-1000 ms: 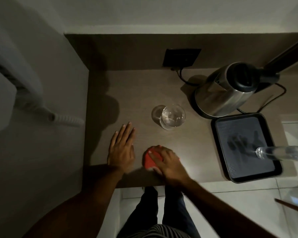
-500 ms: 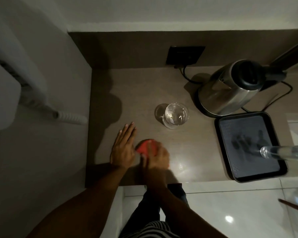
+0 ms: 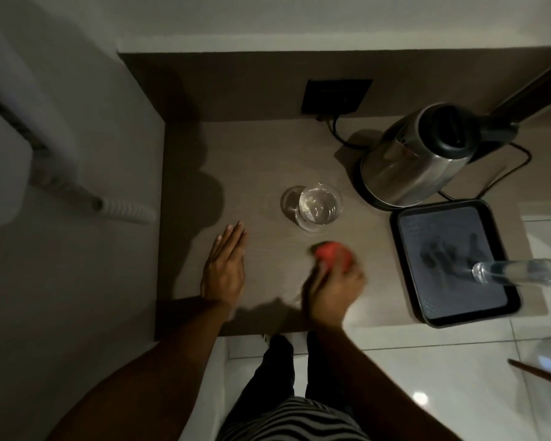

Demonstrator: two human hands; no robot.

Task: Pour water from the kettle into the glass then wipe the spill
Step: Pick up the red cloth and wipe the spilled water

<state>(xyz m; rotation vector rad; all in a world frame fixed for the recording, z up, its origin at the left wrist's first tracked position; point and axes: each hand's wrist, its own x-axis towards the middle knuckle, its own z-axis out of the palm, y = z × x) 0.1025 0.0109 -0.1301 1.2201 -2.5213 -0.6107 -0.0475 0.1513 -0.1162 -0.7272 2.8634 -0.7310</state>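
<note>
A clear glass (image 3: 318, 205) with water in it stands at the middle of the brown table (image 3: 261, 154). A steel kettle (image 3: 417, 157) with a black lid sits on its base at the back right. My right hand (image 3: 333, 291) presses a red cloth (image 3: 331, 254) onto the table just in front of the glass, blurred by motion. My left hand (image 3: 225, 267) lies flat on the table to the left, fingers together, holding nothing.
A black tray (image 3: 452, 265) sits at the front right with a clear bottle (image 3: 519, 272) reaching over it. A black wall socket (image 3: 336, 95) and the kettle's cord (image 3: 337, 132) are at the back. A wall lies left; tiled floor lies in front.
My right hand has swept the red cloth from beside my left hand to the right, toward the spot in front of the glass. My left hand stayed flat in place.
</note>
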